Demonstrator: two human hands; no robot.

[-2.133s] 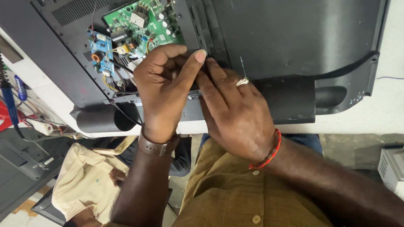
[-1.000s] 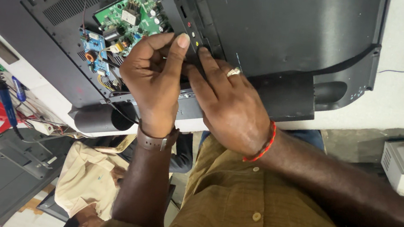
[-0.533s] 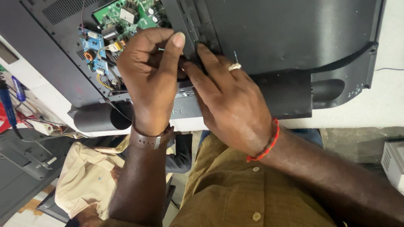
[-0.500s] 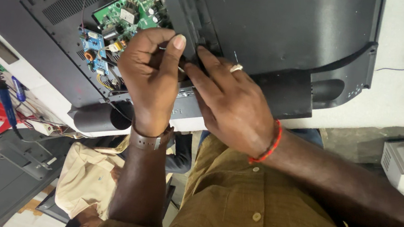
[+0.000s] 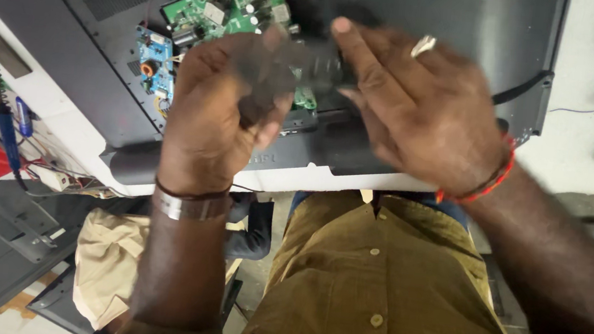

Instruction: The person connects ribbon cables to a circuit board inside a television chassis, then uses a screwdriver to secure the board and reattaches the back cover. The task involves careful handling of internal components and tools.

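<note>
The black back cover point(image 5: 413, 11) is off the green board point(image 5: 225, 4). Left hand point(image 5: 207, 118) curls by it, maybe pinching something; too blurry. Right hand point(image 5: 419, 106) lies spread on the cover, work unfinished

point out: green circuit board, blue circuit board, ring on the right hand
green circuit board point(image 5: 218, 7), head view, middle of the board's face
blue circuit board point(image 5: 153, 66), head view, centre near the copper coil
ring point(image 5: 423, 46), head view, band on the finger
</note>
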